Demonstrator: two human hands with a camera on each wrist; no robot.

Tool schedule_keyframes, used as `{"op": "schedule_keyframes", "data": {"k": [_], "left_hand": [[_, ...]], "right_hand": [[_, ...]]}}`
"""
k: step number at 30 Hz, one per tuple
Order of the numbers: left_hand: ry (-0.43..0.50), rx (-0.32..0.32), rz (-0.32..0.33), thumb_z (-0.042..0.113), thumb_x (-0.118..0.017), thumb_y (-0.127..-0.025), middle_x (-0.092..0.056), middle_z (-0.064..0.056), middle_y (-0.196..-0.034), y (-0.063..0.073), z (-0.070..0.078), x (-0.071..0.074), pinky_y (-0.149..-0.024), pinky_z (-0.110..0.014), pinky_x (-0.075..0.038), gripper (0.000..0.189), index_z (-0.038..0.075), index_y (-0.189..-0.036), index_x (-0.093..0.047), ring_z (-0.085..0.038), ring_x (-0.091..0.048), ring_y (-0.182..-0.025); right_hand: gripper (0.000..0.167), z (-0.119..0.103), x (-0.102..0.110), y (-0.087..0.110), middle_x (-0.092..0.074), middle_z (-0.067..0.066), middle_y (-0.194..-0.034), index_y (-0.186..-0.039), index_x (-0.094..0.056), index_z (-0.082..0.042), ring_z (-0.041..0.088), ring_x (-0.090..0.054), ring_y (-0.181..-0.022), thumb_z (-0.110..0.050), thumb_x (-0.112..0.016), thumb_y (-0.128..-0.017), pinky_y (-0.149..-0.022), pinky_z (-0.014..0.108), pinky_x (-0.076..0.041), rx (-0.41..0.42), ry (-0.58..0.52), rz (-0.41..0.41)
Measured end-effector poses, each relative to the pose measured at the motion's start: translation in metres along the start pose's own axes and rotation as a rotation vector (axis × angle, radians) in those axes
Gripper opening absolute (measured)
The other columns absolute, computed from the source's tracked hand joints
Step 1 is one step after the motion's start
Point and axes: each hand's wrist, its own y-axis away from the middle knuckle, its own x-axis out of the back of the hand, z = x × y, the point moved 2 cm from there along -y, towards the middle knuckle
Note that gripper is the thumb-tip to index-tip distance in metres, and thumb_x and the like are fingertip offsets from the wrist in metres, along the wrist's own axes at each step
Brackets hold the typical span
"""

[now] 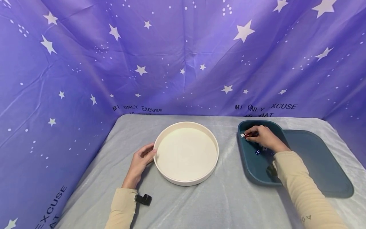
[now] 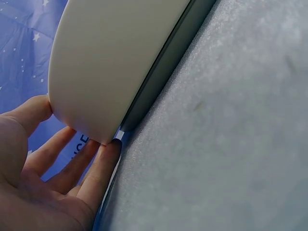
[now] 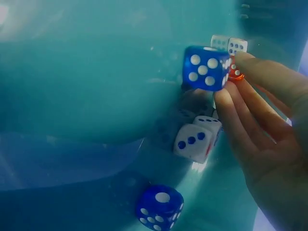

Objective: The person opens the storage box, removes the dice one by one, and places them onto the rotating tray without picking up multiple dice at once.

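My left hand (image 1: pixel 141 160) grips the side of a round cream tray (image 1: pixel 186 183), its thumb at the rim. In the left wrist view the fingertips touch the tray's lower edge. The right hand (image 1: pixel 266 138) reaches into a deep teal container (image 1: pixel 248 168). It pinches a red die (image 3: pixel 236 72) between thumb and fingers, near the container's far left wall. Beside the red die is a white die (image 3: pixel 237 46). Nearer the camera is a blue die (image 3: pixel 207 69). Below these lie a white die with blue pips (image 3: pixel 192 142) and another blue die (image 3: pixel 160 208).
A flat teal lid-like panel (image 1: pixel 323 165) lies right of the container, reaching up to its side. Grey cloth (image 1: pixel 200 206) covers the table. A purple star-patterned curtain (image 1: pixel 183 57) stands behind and at both sides. A black wrist strap piece (image 1: pixel 144 199) sits on the left sleeve.
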Motion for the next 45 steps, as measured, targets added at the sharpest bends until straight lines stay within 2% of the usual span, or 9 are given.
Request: {"op": "schedule_keyframes", "data": {"k": [11,25,32,37,45], "left_hand": [[-0.007,-0.001,-0.004,0.030,-0.073,-0.092,-0.058,-0.011,-0.136,0.000,0.003,-0.003,-0.091,-0.022,-0.057,0.051,0.011,-0.137,-0.058,-0.012,-0.061,-0.111],[0.035,-0.027,-0.006,0.027,-0.072,-0.093,-0.057,-0.015,-0.135,0.000,0.004,-0.002,-0.093,-0.024,-0.057,0.050,0.008,-0.137,-0.058,-0.012,-0.063,-0.110],[0.008,-0.021,-0.015,0.030,-0.073,-0.092,-0.057,-0.014,-0.135,0.002,0.003,0.000,-0.093,-0.023,-0.056,0.052,0.010,-0.137,-0.058,-0.012,-0.062,-0.111],[0.011,-0.018,-0.016,0.029,-0.073,-0.092,-0.057,-0.014,-0.135,0.003,0.002,0.000,-0.092,-0.023,-0.057,0.052,0.009,-0.137,-0.058,-0.011,-0.063,-0.110],[0.007,-0.021,-0.012,0.028,-0.073,-0.092,-0.058,-0.014,-0.135,0.003,0.002,-0.003,-0.092,-0.023,-0.057,0.052,0.008,-0.138,-0.057,-0.010,-0.063,-0.109]], "right_hand": [[0.017,0.000,0.002,0.000,-0.072,0.014,-0.095,-0.105,-0.073,0.003,0.019,-0.064,-0.082,-0.001,-0.071,-0.089,-0.067,0.025,-0.053,0.006,0.029,0.030],[0.017,-0.018,0.012,-0.001,-0.072,0.016,-0.096,-0.105,-0.072,0.005,0.028,-0.067,-0.086,0.000,-0.070,-0.090,-0.074,0.041,-0.058,0.070,0.061,0.107],[0.019,-0.027,0.015,0.001,-0.071,0.018,-0.098,-0.108,-0.071,0.006,0.031,-0.067,-0.089,-0.001,-0.068,-0.091,-0.077,0.047,-0.058,0.050,0.049,0.114],[0.018,-0.037,0.017,0.003,-0.070,0.018,-0.097,-0.108,-0.071,0.006,0.031,-0.068,-0.088,0.000,-0.068,-0.091,-0.076,0.046,-0.059,0.075,0.065,0.126],[0.020,-0.065,0.025,0.007,-0.069,0.015,-0.098,-0.109,-0.072,0.004,0.027,-0.067,-0.085,-0.002,-0.069,-0.091,-0.074,0.045,-0.058,0.121,0.126,0.139]]}}
